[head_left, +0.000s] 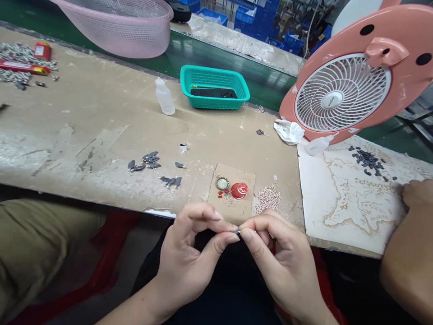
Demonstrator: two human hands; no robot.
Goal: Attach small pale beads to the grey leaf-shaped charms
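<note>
Just in front of the table edge, my left hand [196, 253] pinches a small dark grey piece [236, 233] between thumb and forefinger. My right hand [280, 257] is closed in a pinch at the same spot, its fingertips meeting the piece's end; what lies between them is hidden. Beyond the hands is a cardboard square [248, 174] bearing a red cap-like disc [239, 190], a bottle cap [222, 183] and red bits. Tiny pale pink beads [269, 198] lie heaped to the right. Several dark grey leaf-shaped pieces [151, 159] are grouped to the left.
A squeeze bottle [165, 97] stands near a green basket [215, 104] holding a phone. A pink fan [341, 90] and crumpled tissue [289, 132] are at right. Another person's arm [412, 248] rests beside dark pieces [368, 161]. A pink colander [135, 36] sits at back left.
</note>
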